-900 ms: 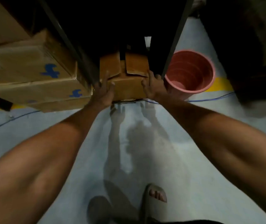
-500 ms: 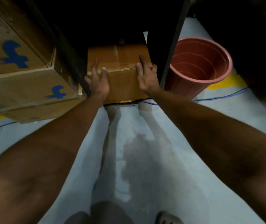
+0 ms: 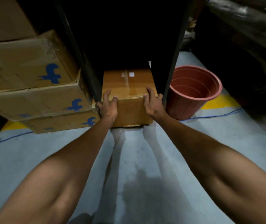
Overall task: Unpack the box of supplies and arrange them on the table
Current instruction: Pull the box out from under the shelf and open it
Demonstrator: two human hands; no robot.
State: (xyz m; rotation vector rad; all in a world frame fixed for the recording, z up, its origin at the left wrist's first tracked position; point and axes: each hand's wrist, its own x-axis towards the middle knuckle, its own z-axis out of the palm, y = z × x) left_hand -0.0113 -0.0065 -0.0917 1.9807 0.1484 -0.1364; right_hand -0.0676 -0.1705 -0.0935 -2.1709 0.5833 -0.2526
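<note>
A taped brown cardboard box (image 3: 129, 109) sits on the grey floor in a dark gap between two black uprights. My left hand (image 3: 108, 105) grips its near left top corner, fingers curled over the top edge. My right hand (image 3: 152, 102) grips the near right top corner the same way. The box's rear part lies in shadow under the dark structure. Two small white labels show on its top.
A stack of large cardboard boxes (image 3: 31, 88) with blue logos stands left of the gap. A red plastic bucket (image 3: 192, 92) stands right of it. A blue cable (image 3: 213, 116) runs along the floor. Dark bulky bags (image 3: 245, 38) fill the far right.
The box has slid out toward me, and more of its taped top shows. My fingers have curled tighter over its front corners.
</note>
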